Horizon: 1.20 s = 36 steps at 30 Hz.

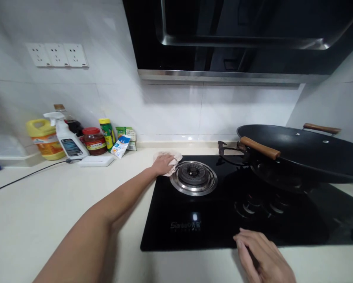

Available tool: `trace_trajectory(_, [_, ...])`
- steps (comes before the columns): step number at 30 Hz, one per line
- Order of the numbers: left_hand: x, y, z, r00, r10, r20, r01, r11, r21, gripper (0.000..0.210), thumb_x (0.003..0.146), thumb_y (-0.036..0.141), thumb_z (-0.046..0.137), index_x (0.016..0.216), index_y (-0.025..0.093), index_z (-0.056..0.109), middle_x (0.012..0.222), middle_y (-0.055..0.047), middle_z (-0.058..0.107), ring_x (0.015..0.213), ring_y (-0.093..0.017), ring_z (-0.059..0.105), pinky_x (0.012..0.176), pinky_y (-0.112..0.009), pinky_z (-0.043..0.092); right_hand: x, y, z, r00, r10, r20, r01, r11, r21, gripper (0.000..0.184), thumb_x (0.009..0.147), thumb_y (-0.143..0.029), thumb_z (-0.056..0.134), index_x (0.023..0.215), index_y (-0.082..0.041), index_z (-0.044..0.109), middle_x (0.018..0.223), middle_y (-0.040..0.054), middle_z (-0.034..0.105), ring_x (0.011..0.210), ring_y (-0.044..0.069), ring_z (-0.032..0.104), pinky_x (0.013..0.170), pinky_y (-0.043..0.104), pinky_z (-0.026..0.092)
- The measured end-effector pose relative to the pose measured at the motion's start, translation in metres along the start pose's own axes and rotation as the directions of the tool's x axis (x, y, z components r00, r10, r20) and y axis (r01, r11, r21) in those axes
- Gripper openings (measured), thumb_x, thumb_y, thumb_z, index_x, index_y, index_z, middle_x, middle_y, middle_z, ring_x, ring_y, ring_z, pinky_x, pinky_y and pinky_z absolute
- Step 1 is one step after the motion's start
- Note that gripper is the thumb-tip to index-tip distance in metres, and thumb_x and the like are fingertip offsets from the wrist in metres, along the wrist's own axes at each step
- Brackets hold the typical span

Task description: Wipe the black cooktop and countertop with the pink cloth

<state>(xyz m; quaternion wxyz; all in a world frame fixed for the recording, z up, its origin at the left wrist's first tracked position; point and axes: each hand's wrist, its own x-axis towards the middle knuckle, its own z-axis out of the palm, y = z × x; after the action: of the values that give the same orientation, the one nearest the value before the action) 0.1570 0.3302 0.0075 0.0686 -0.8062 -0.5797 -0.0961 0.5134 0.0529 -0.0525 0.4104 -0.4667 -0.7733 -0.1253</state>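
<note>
My left hand point(162, 165) presses a pale, crumpled cloth point(175, 158) onto the back left corner of the black glass gas stove point(170, 208), where it meets the counter. Just right of the cloth is the round burner point(193, 173) with its metal ring; its pan support is off. My right hand point(263, 255) rests near the stove's front edge, fingers curled together, with no object visible in it. A pan support point(232, 154) lies on the glass behind the knobs point(250, 206), against a large black wok point(300, 153) with wooden handles.
On the left counter stand a yellow jug point(46, 141), a white spray bottle point(68, 137), a red-lidded jar point(94, 141), a green container point(107, 133) and packets point(121, 146). A white flat device point(96, 161) trails a black cable point(28, 177). The range hood point(232, 59) hangs above.
</note>
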Motion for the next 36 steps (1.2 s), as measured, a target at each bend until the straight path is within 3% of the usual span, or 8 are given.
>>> trace_trajectory(12, [-0.176, 0.079, -0.035, 0.987, 0.152, -0.05, -0.154, 0.987, -0.045, 0.043, 0.098, 0.039, 0.05, 0.138, 0.025, 0.059, 0.151, -0.01, 0.054, 0.146, -0.029, 0.041, 0.122, -0.048, 0.029, 0.002, -0.026, -0.004, 0.982, 0.175, 0.073, -0.18, 0.982, 0.064, 0.033, 0.104, -0.035, 0.041, 0.091, -0.023, 0.069, 0.097, 0.0054, 0.072, 0.093, 0.021, 0.065, 0.082, 0.036, 0.045])
trace_trajectory(16, [-0.213, 0.109, -0.044, 0.961, 0.265, -0.078, -0.271, 0.958, -0.092, 0.04, 0.099, 0.039, 0.05, 0.137, 0.027, 0.058, 0.153, -0.008, 0.052, 0.147, -0.028, 0.039, 0.123, -0.049, 0.027, 0.002, -0.024, -0.004, 0.968, 0.243, 0.064, -0.251, 0.953, 0.172, 0.03, 0.103, -0.04, 0.044, 0.099, -0.024, 0.07, 0.101, 0.0046, 0.072, 0.094, 0.02, 0.065, 0.083, 0.035, 0.047])
trace_trajectory(19, [-0.214, 0.144, -0.045, 0.942, 0.331, -0.054, -0.335, 0.926, -0.172, 0.04, 0.099, 0.039, 0.051, 0.136, 0.029, 0.057, 0.156, -0.007, 0.049, 0.148, -0.029, 0.038, 0.123, -0.051, 0.027, 0.002, -0.021, -0.003, 0.945, 0.322, 0.064, -0.325, 0.891, 0.317, 0.033, 0.101, -0.045, 0.046, 0.106, -0.024, 0.07, 0.109, 0.0062, 0.07, 0.095, 0.02, 0.065, 0.079, 0.032, 0.05])
trace_trajectory(22, [-0.193, 0.188, -0.042, 0.899, 0.435, -0.037, -0.427, 0.857, -0.288, 0.044, 0.096, 0.041, 0.055, 0.138, 0.029, 0.054, 0.159, -0.007, 0.046, 0.148, -0.031, 0.038, 0.122, -0.052, 0.027, 0.002, -0.017, -0.004, 0.926, 0.377, 0.033, -0.35, 0.822, 0.448, 0.035, 0.101, -0.048, 0.046, 0.102, -0.022, 0.07, 0.112, 0.0092, 0.068, 0.101, 0.021, 0.065, 0.08, 0.032, 0.052])
trace_trajectory(27, [-0.148, 0.238, -0.04, 0.897, 0.44, -0.037, -0.405, 0.786, -0.466, 0.08, 0.084, 0.049, 0.066, 0.152, 0.022, 0.036, 0.154, -0.016, 0.047, 0.143, -0.037, 0.043, 0.118, -0.054, 0.032, 0.003, -0.012, -0.012, 0.905, 0.425, -0.024, -0.375, 0.822, 0.429, 0.038, 0.099, -0.049, 0.049, 0.116, -0.02, 0.067, 0.117, 0.0122, 0.065, 0.098, 0.022, 0.064, 0.083, 0.034, 0.054])
trace_trajectory(30, [-0.147, 0.24, -0.043, 0.914, 0.404, -0.035, -0.362, 0.774, -0.519, 0.103, 0.073, 0.052, 0.074, 0.156, 0.018, 0.025, 0.16, -0.02, 0.037, 0.144, -0.04, 0.04, 0.117, -0.055, 0.036, 0.008, -0.01, -0.013, 0.923, 0.384, 0.009, -0.366, 0.872, 0.324, 0.045, 0.1, -0.05, 0.046, 0.128, -0.019, 0.062, 0.121, 0.014, 0.064, 0.101, 0.024, 0.063, 0.091, 0.039, 0.053])
trace_trajectory(33, [-0.169, 0.228, -0.049, 0.926, 0.377, -0.009, -0.305, 0.735, -0.606, 0.112, 0.071, 0.05, 0.076, 0.16, 0.016, 0.017, 0.162, -0.023, 0.03, 0.148, -0.042, 0.034, 0.118, -0.056, 0.034, 0.022, -0.014, -0.004, 0.949, 0.308, 0.065, -0.315, 0.924, 0.216, 0.048, 0.102, -0.049, 0.038, 0.133, -0.018, 0.059, 0.131, 0.0158, 0.061, 0.121, 0.027, 0.057, 0.105, 0.044, 0.047])
trace_trajectory(36, [-0.194, 0.209, -0.059, 0.921, 0.385, -0.063, -0.311, 0.627, -0.714, 0.111, 0.072, 0.037, 0.075, 0.161, 0.016, 0.012, 0.16, -0.022, 0.035, 0.146, -0.037, 0.039, 0.119, -0.051, 0.035, 0.047, -0.031, 0.009, 0.927, 0.288, 0.239, -0.301, 0.953, 0.018, 0.049, 0.103, -0.044, 0.032, 0.138, -0.02, 0.057, 0.138, 0.0145, 0.059, 0.127, 0.028, 0.053, 0.107, 0.045, 0.042])
